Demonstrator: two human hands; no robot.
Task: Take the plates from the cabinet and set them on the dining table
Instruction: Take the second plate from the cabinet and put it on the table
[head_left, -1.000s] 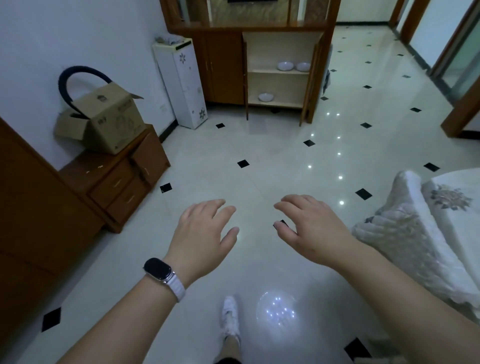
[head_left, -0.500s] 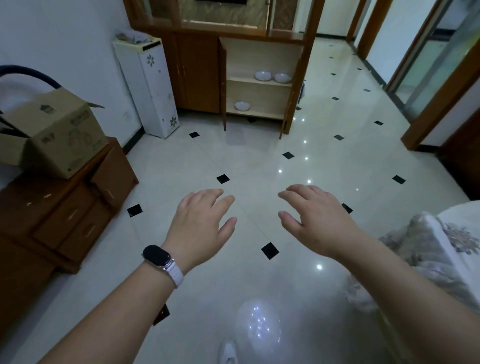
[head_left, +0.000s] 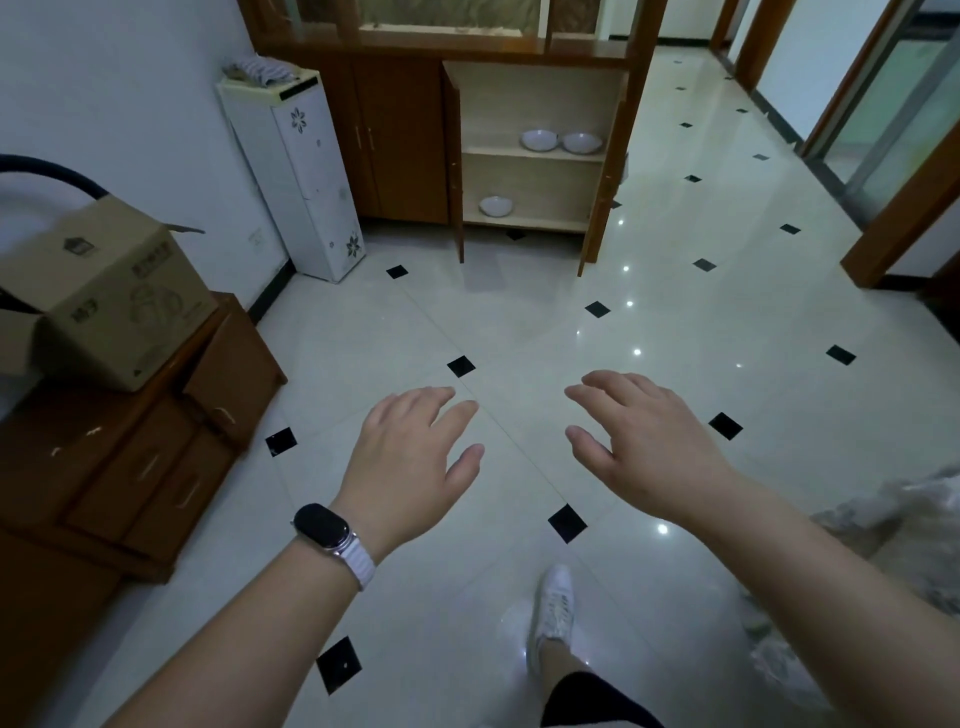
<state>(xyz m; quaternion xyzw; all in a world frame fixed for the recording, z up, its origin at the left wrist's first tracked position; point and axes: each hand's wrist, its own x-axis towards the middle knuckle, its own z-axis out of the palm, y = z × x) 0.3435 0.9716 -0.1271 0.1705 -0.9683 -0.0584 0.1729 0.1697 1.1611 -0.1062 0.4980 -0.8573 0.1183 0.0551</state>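
The wooden cabinet (head_left: 535, 98) stands ahead across the tiled floor with both doors swung open. Two white plates (head_left: 539, 139) (head_left: 582, 142) sit side by side on its middle shelf. A third white plate (head_left: 495, 206) lies on the bottom shelf at the left. My left hand (head_left: 410, 457), with a dark watch on a white strap, and my right hand (head_left: 644, 441) hover palm down over the floor, fingers spread and holding nothing, well short of the cabinet.
A white floor-standing unit (head_left: 301, 176) stands left of the cabinet. At the left a low wooden drawer chest (head_left: 135, 457) carries a cardboard box (head_left: 109, 296). A patterned cloth (head_left: 904, 504) shows at the right edge. My white shoe (head_left: 555, 608) steps forward below.
The cabinet has come closer and the drawer chest has slid past on the left. The cloth-covered furniture at the right has mostly left view. Both hands stay spread and empty.
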